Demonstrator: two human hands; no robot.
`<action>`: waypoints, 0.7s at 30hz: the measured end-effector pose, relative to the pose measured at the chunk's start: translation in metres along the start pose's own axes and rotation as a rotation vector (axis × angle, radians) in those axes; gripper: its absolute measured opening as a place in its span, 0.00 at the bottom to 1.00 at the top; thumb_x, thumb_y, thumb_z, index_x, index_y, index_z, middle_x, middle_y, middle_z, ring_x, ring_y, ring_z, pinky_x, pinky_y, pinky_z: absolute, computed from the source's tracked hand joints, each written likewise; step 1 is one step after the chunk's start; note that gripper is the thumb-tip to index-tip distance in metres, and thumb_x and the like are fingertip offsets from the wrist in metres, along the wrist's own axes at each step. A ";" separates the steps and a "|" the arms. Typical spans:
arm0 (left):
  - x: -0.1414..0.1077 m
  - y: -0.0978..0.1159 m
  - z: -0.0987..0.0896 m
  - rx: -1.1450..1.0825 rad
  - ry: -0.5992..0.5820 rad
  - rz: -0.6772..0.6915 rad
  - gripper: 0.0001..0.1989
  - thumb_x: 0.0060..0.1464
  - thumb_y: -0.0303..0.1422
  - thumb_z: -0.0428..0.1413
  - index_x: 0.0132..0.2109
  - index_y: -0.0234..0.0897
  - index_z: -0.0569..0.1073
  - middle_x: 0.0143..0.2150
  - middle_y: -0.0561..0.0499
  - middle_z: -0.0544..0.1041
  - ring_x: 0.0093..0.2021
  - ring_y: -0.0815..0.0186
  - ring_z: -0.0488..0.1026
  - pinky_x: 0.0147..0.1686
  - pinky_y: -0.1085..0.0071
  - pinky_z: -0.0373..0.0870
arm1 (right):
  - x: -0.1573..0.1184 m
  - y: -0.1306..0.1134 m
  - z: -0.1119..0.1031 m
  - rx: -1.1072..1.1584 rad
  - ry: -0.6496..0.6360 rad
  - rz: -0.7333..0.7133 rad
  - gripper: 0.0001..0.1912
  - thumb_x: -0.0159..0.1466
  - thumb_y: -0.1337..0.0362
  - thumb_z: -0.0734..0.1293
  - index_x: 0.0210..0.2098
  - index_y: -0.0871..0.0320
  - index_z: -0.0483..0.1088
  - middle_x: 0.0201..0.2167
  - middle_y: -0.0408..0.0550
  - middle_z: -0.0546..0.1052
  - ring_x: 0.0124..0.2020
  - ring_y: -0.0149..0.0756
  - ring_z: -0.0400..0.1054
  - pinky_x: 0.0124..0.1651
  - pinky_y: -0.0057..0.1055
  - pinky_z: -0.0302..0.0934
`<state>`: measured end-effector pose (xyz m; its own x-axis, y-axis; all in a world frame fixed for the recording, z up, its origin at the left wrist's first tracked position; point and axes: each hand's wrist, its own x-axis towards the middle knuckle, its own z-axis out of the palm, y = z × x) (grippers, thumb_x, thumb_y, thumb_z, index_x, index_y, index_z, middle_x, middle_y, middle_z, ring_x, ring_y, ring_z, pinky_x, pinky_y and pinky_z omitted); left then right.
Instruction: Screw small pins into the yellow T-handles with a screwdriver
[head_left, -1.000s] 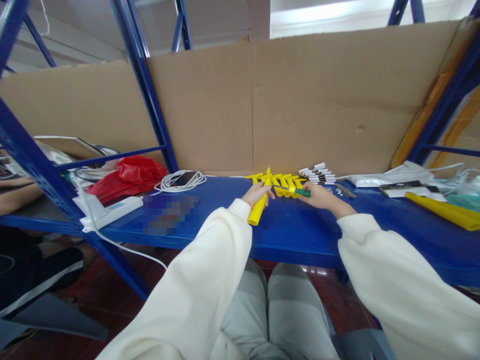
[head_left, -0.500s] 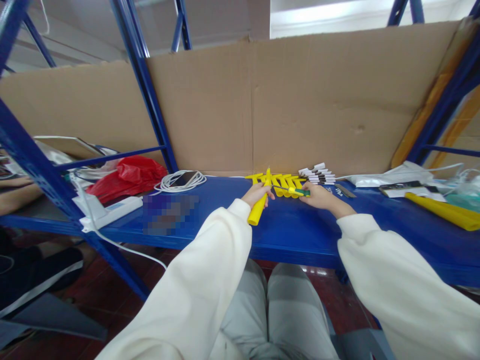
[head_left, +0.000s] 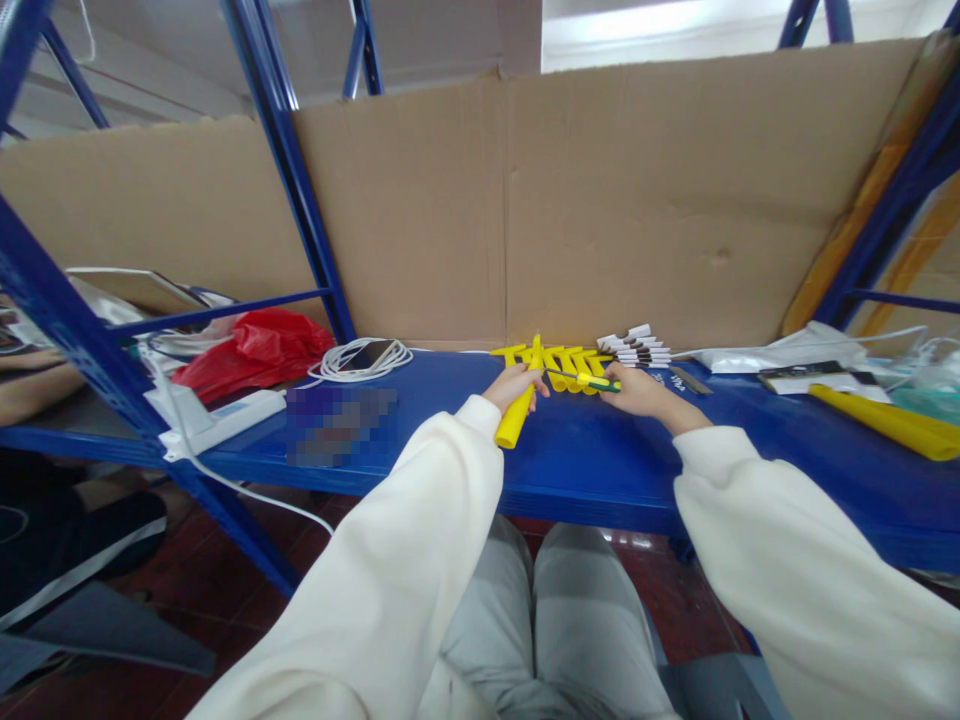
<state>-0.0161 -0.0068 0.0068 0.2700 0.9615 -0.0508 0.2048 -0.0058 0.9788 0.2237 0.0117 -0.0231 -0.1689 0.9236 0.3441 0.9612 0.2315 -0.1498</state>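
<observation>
My left hand (head_left: 513, 384) is closed around a yellow tapered tube (head_left: 513, 424), its wide open end tilted down toward me. A screwdriver (head_left: 598, 383) with a yellow and green handle is gripped in my right hand (head_left: 630, 390). Its thin shaft points left and meets the side of the tube near my left fingers; the very tip is too small to make out. Just behind, several similar yellow pieces (head_left: 574, 370) lie in a row on the blue shelf (head_left: 585, 470).
Several white pieces with black bands (head_left: 637, 348) lie behind my right hand. To the right are a long yellow tube (head_left: 892, 422) and a plastic bag (head_left: 780, 350). A coiled white cable (head_left: 360, 362), power strip (head_left: 240, 418) and red bag (head_left: 262, 350) are left. Cardboard (head_left: 600, 200) stands behind.
The screwdriver's handle looks turned slightly about its length, with less green showing. Both hands stay in nearly the same place.
</observation>
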 end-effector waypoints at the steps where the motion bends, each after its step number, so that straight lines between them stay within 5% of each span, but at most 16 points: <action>1: 0.000 0.000 0.000 0.006 0.002 0.001 0.08 0.53 0.22 0.49 0.30 0.34 0.70 0.15 0.57 0.68 0.12 0.74 0.60 0.15 0.77 0.57 | 0.000 0.000 -0.001 0.005 -0.008 -0.004 0.09 0.58 0.65 0.66 0.39 0.58 0.74 0.40 0.53 0.81 0.37 0.40 0.74 0.39 0.27 0.62; 21: 0.001 -0.001 -0.001 -0.001 0.008 0.010 0.07 0.53 0.23 0.50 0.29 0.34 0.69 0.15 0.57 0.68 0.11 0.74 0.60 0.15 0.77 0.58 | -0.001 -0.001 -0.002 -0.026 0.028 0.014 0.08 0.56 0.64 0.67 0.37 0.57 0.72 0.34 0.51 0.81 0.33 0.40 0.73 0.34 0.28 0.60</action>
<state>-0.0168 -0.0058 0.0057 0.2649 0.9635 -0.0393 0.2015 -0.0155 0.9794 0.2230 0.0097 -0.0215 -0.1499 0.9175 0.3683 0.9688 0.2107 -0.1308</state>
